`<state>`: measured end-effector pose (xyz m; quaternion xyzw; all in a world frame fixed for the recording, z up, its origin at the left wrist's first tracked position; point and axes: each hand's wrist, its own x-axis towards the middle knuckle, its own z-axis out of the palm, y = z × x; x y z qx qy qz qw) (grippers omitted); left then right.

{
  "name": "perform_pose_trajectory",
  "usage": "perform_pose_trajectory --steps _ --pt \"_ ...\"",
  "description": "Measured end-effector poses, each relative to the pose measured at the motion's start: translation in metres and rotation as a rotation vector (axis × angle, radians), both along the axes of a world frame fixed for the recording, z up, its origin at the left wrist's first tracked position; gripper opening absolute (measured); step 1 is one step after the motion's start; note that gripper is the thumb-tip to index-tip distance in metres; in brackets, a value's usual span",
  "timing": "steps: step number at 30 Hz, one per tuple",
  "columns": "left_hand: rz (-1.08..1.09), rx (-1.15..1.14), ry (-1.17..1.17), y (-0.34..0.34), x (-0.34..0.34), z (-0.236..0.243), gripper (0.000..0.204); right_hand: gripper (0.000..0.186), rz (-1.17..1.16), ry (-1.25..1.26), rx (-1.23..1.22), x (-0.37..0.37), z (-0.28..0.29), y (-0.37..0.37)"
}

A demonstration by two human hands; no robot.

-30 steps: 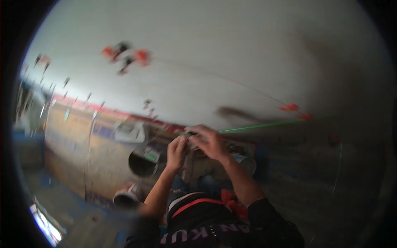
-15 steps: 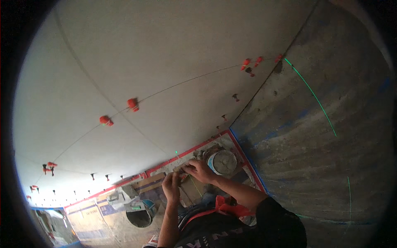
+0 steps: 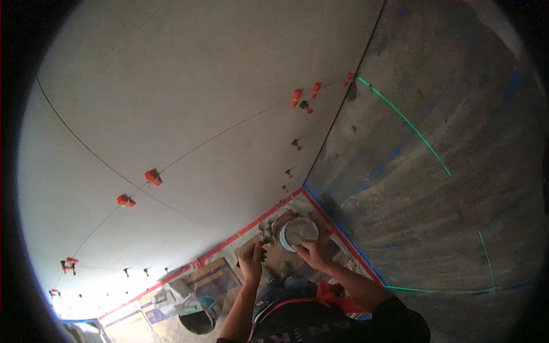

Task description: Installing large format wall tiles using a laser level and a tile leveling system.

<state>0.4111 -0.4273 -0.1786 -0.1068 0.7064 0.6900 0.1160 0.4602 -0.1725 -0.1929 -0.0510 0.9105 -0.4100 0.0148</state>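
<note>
Left hand (image 3: 251, 264): I am seeing it curled.
Right hand (image 3: 312, 254): overlapping white bucket (image 3: 283, 239), likewise curled.
Grip contents: I cannot tell.

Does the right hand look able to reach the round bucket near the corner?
Probably yes, with a bend: the bucket appears to stand well below the right hand, but nothing visible blocks the way between them.

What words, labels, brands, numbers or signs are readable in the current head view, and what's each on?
None clear enough to quote.
Black shirt: faint lettering at the picture's lower edge, too dim to read.
Cardboard on the floor: dark printed bands, any wording too small.
Bucket near the right hand: pale blue side, any label too small.
</note>
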Motion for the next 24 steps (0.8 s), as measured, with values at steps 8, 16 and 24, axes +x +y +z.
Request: perform_pose_trajectory --steps 8,16,24 --pt "-0.147 -0.428 0.787 0.113 -0.027 0.057 0.018 0.037 -0.37 0.299 -0.24 -0.039 0.098 -0.004" --pt "-0.133 0.183 0.411 0.198 -0.064 0.064 0.024 0.025 -0.424 0.284 -0.407 -0.066 0.116 0.1" --pt "-0.16 -0.119 0.458 0.277 -0.108 0.098 0.037 0.018 -0.122 0.342 -0.527 -0.118 0.121 0.193"
